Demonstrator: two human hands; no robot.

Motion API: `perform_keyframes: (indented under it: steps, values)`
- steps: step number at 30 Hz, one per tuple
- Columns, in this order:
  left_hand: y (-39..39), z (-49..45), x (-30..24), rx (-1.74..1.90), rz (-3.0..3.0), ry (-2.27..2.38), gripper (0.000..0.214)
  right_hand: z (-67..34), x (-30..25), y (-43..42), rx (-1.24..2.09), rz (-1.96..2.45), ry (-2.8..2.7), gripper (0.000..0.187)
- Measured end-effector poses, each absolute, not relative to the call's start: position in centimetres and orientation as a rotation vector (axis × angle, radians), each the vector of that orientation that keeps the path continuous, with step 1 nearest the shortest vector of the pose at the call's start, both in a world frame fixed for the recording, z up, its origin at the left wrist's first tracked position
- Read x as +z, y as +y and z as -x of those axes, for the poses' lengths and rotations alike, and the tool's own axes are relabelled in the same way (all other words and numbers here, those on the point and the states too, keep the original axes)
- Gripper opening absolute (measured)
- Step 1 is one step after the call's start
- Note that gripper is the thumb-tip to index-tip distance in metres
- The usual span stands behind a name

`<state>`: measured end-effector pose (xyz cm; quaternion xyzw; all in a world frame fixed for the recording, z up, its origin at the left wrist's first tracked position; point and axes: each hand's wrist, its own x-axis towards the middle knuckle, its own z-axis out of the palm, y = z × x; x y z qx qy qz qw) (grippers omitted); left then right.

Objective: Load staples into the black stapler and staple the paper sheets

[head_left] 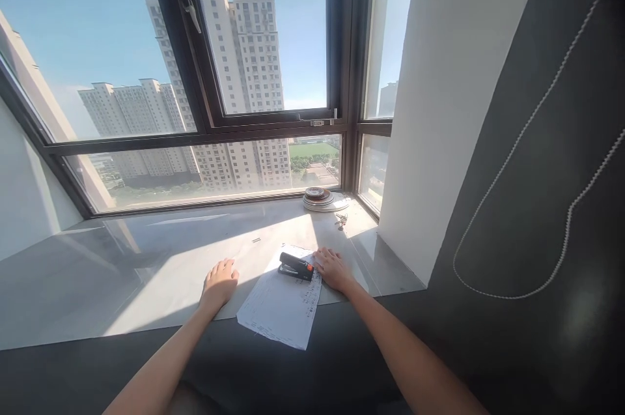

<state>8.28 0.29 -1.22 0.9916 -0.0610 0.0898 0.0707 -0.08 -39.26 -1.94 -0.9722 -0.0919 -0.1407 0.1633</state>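
Head view: left hand [221, 279] palm-down on sill [166, 285], fingers loosely bent, nothing visibly held, likely just bracing. Papers [278, 311] overhang sill's front edge; stapler [296, 266] lies on them, perhaps weighting them. Right hand [333, 270] palm-down, fingers slightly bent, no grip seen, close by stapler's end, seemingly steadying papers.
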Motion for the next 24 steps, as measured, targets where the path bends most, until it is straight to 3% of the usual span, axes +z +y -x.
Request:
perform_keyframes:
  steps: [24]
  values:
    - [-0.14,-7.92,-1.23,0.312,-2.939,-0.170,0.055,-0.32,-2.25,-39.00,-0.521,2.736,-0.284,0.027]
